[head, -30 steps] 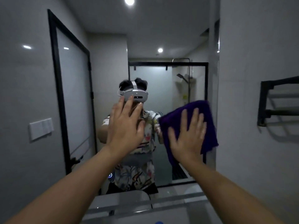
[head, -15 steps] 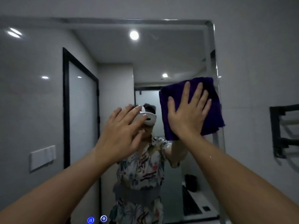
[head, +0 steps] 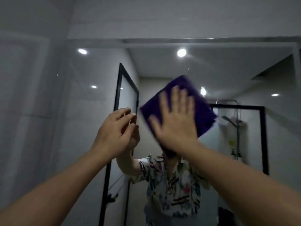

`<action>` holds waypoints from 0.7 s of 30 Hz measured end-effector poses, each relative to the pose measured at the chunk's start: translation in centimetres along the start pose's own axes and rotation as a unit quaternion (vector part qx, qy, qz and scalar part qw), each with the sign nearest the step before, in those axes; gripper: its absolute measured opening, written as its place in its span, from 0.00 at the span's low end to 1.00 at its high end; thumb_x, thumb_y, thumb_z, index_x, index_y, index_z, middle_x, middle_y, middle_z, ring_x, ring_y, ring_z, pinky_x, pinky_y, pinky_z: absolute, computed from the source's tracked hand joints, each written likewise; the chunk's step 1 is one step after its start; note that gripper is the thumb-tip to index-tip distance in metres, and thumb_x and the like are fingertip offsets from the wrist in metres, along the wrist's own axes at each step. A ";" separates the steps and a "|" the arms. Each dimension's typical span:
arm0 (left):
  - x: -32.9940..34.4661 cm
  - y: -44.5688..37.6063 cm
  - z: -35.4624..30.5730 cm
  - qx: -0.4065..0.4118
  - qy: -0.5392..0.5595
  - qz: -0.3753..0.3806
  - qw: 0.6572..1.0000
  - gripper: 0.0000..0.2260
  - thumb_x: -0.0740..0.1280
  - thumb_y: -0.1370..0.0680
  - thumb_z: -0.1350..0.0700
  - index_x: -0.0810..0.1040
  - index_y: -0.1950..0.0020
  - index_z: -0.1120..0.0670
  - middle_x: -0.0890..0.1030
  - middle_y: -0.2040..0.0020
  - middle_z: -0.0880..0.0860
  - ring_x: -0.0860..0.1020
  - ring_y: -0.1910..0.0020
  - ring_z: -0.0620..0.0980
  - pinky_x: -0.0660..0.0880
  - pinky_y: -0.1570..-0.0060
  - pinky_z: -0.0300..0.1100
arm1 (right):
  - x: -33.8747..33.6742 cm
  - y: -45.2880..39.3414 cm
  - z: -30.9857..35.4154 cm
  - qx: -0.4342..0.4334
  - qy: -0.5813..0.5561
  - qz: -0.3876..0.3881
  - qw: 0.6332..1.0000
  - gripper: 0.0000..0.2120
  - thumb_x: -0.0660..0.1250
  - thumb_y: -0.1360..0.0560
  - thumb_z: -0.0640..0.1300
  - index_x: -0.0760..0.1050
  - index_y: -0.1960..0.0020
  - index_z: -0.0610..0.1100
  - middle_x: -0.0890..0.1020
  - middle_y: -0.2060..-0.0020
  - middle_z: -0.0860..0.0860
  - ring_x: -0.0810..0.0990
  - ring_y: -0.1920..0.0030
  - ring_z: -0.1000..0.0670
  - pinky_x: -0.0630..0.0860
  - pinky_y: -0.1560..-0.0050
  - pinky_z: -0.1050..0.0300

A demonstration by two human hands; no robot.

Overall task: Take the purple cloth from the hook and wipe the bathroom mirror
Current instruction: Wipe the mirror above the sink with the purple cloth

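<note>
The purple cloth (head: 202, 110) is folded into a square and pressed flat against the bathroom mirror (head: 228, 70). My right hand (head: 175, 121) lies spread over it, palm down, holding it against the glass near the middle of the mirror. My left hand (head: 115, 132) is raised just left of the cloth, fingers loosely curled and apart, holding nothing; its fingertips are close to the glass. The mirror's top edge runs across the upper part of the view. A person in a patterned shirt is reflected below the cloth.
A grey tiled wall (head: 29, 111) borders the mirror on the left and above. The reflection shows a black-framed door (head: 127, 95), a black-framed shower enclosure (head: 262, 136) with a shower head, and ceiling spotlights.
My right hand has slid the cloth leftwards from the mirror's right edge toward its middle, tilting it. The view has swung up and left. My left hand stays raised beside it.
</note>
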State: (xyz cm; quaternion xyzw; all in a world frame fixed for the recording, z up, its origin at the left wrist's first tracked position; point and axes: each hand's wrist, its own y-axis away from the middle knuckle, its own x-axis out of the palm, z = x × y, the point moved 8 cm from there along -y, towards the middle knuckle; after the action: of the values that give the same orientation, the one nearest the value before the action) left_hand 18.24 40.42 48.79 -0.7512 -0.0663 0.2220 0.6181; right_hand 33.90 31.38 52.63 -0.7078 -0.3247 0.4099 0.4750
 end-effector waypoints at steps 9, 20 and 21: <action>-6.3 1.6 12.9 -0.146 -0.006 -0.043 0.988 0.17 0.65 0.21 0.51 0.77 0.31 0.45 0.71 0.26 0.46 0.67 0.28 0.49 0.65 0.28 0.48 | 0.6 -6.6 6.6 0.173 -0.015 -0.059 0.983 0.38 0.46 0.20 0.66 0.46 0.17 0.47 0.45 0.18 0.39 0.43 0.19 0.36 0.44 0.21 0.35; -10.0 0.9 22.9 -0.323 0.165 -0.082 0.928 0.23 0.61 0.21 0.43 0.73 0.28 0.52 0.77 0.32 0.56 0.75 0.33 0.59 0.70 0.32 0.52 | 3.1 -13.2 21.4 0.017 -0.047 -0.009 0.999 0.36 0.48 0.20 0.67 0.47 0.17 0.51 0.45 0.17 0.44 0.41 0.18 0.41 0.44 0.20 0.37; -10.0 0.4 22.8 -0.325 0.173 -0.079 0.926 0.25 0.59 0.22 0.40 0.74 0.31 0.52 0.78 0.33 0.58 0.75 0.35 0.60 0.71 0.34 0.53 | 3.2 -12.5 22.6 0.038 -0.041 -0.039 0.998 0.37 0.48 0.20 0.65 0.48 0.17 0.48 0.46 0.18 0.41 0.42 0.18 0.38 0.41 0.20 0.37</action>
State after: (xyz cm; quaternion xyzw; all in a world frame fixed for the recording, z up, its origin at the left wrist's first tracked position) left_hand -0.22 57.13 47.80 -0.9298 -0.0863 0.0054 0.3577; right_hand 14.37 47.51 58.66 -0.6585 -0.3553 0.4321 0.5034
